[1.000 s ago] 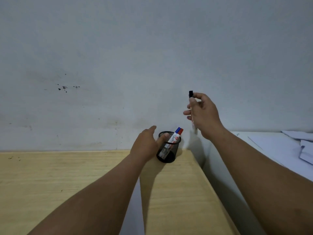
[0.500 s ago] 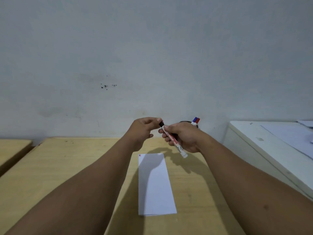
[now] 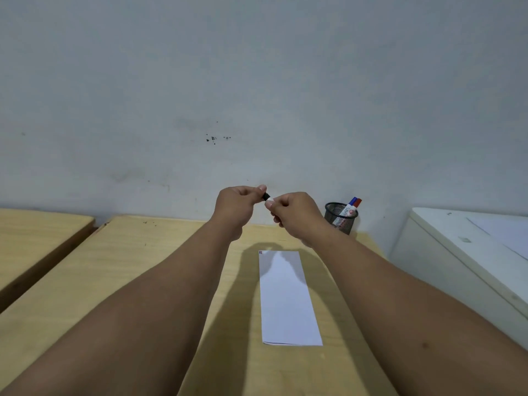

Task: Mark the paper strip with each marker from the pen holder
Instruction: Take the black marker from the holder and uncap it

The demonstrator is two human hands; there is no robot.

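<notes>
A white paper strip (image 3: 287, 298) lies lengthwise on the wooden table (image 3: 120, 281), with a small red mark at its far left corner. Above its far end both hands meet on a black-capped marker (image 3: 267, 197). My right hand (image 3: 295, 214) wraps the marker's body, which is mostly hidden. My left hand (image 3: 238, 208) pinches the black cap between thumb and fingertip. A black mesh pen holder (image 3: 341, 218) stands at the table's far right corner, holding a blue-capped and a red-capped marker (image 3: 352, 206).
A grey wall rises right behind the table. A white cabinet (image 3: 468, 252) with paper sheets on top stands to the right, across a narrow gap. A second wooden table (image 3: 37, 238) sits to the left.
My right hand carried the black-capped marker from above the holder to over the strip's far end. My left hand left the holder and took hold of the cap. The view turned left.
</notes>
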